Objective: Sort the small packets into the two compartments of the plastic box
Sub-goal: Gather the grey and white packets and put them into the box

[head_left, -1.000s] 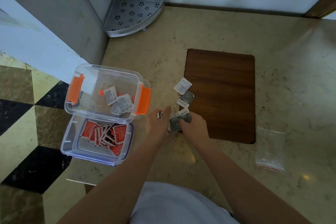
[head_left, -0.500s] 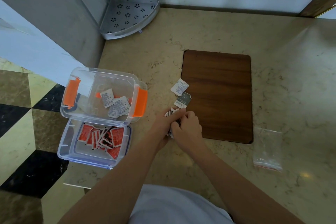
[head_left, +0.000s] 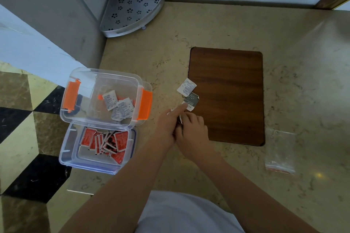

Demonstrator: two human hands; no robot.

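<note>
Left hand (head_left: 166, 125) and right hand (head_left: 191, 128) pressed together, pinching a packet (head_left: 180, 119); judged light, flimsy; grip edges.

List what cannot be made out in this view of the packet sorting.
- Head view: what the left hand and right hand pinch between them; the fingers hide it.
- Print on the white packets beside the wooden board: too small.
- Lower packets in the red pile: covered by upper ones.

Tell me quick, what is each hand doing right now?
Left hand: forefinger stretched toward the loose packets; holding anything cannot be told.
Right hand: fingers curled shut on a packet, mostly hidden.
</note>
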